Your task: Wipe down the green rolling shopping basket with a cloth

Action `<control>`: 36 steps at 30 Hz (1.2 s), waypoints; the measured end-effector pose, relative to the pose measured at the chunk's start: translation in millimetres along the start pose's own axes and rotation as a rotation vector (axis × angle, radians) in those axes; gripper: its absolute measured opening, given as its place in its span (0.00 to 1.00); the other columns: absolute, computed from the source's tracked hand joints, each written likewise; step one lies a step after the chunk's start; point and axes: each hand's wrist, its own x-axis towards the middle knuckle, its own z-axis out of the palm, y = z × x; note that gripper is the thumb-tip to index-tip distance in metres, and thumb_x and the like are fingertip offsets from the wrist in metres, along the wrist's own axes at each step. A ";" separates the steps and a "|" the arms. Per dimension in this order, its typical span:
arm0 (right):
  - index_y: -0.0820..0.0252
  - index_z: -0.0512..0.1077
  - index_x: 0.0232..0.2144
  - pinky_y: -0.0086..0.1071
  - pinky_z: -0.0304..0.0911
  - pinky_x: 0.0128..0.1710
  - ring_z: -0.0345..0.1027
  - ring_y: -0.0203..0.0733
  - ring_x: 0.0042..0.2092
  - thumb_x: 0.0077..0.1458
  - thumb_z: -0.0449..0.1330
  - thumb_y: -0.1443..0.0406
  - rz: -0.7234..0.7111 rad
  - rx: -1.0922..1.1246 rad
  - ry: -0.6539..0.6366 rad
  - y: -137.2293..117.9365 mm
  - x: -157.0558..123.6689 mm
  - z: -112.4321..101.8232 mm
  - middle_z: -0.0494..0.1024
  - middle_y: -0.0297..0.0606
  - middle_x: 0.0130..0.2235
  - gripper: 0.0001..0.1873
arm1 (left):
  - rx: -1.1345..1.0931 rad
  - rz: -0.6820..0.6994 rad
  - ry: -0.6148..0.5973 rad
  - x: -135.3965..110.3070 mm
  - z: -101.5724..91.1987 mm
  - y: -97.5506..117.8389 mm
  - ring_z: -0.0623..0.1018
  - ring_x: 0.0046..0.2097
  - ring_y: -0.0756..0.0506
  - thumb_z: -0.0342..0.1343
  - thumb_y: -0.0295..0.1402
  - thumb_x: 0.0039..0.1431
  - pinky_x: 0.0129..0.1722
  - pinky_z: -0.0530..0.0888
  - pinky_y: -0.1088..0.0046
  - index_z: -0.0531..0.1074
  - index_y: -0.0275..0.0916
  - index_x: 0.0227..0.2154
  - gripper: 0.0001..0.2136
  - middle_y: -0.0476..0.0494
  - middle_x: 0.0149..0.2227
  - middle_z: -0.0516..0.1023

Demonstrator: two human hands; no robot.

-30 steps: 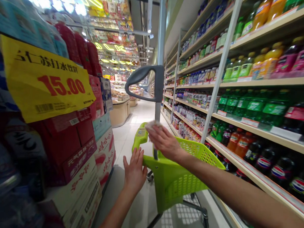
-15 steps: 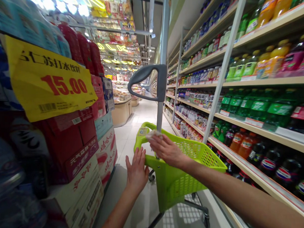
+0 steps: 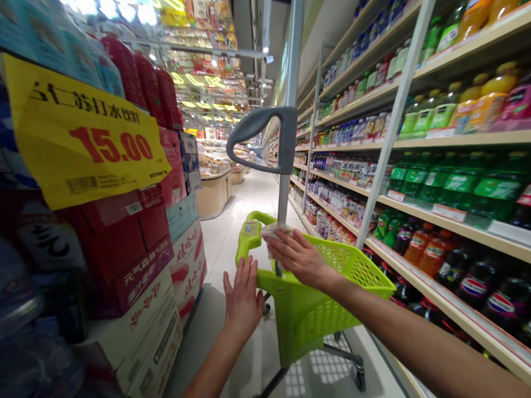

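Note:
A lime-green shopping cart (image 3: 291, 320) with a perforated basket stands in front of me. My left hand (image 3: 243, 298) has its fingers stretched out, their tips at the cart's near rim beside the curved green handle (image 3: 249, 235). In my right hand (image 3: 303, 258) a crumpled whitish wipe (image 3: 273, 229) is held under flat fingers, above the cart's rim and close to the grey pole. The fingers partly cover the wipe, and whether it touches the pole I cannot tell. The upright pole (image 3: 283, 199) carries a dark grey loop handle (image 3: 286, 140) above my hands.
Shelves of bottled drinks (image 3: 460, 180) line the right side, near the basket. On the left are stacked drink cartons (image 3: 136, 250) under a yellow price sign (image 3: 93, 135). A tiled aisle (image 3: 242, 208) leads forward past a display counter (image 3: 213, 192).
In the picture, both hands and the cart's handle sit slightly further right. The right hand still holds the wipe, and the left hand stays by the rim.

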 end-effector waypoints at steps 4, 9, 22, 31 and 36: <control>0.63 0.59 0.55 0.46 0.30 0.63 0.30 0.42 0.64 0.59 0.49 0.69 0.118 -0.062 0.073 22.0 22.8 -5.1 0.58 0.39 0.60 0.21 | 0.002 -0.025 0.006 -0.3 1.7 1.9 0.53 0.63 0.38 0.46 0.24 0.50 0.58 0.49 0.47 0.54 0.32 0.56 0.27 0.34 0.60 0.56; 0.63 0.62 0.54 0.47 0.35 0.63 0.32 0.43 0.64 0.58 0.49 0.69 0.082 0.005 0.006 3.5 11.3 1.3 0.58 0.40 0.60 0.20 | -0.011 -0.022 -0.003 -1.4 0.5 3.3 0.53 0.62 0.39 0.45 0.23 0.50 0.58 0.49 0.46 0.55 0.33 0.56 0.27 0.35 0.60 0.57; 0.63 0.62 0.54 0.46 0.34 0.62 0.35 0.43 0.64 0.58 0.49 0.70 0.080 0.013 0.056 -4.5 6.0 5.5 0.60 0.41 0.58 0.21 | -0.073 -0.049 -0.125 -2.1 -8.2 2.4 0.50 0.63 0.40 0.46 0.23 0.47 0.59 0.48 0.42 0.51 0.34 0.57 0.31 0.38 0.62 0.54; 0.64 0.63 0.52 0.44 0.34 0.63 0.37 0.41 0.64 0.57 0.48 0.72 0.103 0.111 -0.038 -38.2 -21.1 11.1 0.61 0.40 0.58 0.20 | -0.074 -0.073 -0.131 -1.5 -10.6 2.7 0.50 0.63 0.40 0.48 0.25 0.48 0.59 0.48 0.44 0.51 0.33 0.57 0.30 0.38 0.61 0.54; 0.62 0.62 0.54 0.45 0.47 0.61 0.41 0.44 0.63 0.57 0.48 0.73 0.206 0.204 0.019 -77.5 -57.8 27.7 0.63 0.41 0.57 0.21 | -0.071 -0.058 -0.142 -2.9 -10.2 1.8 0.50 0.63 0.41 0.48 0.25 0.48 0.60 0.47 0.45 0.51 0.34 0.57 0.31 0.37 0.61 0.54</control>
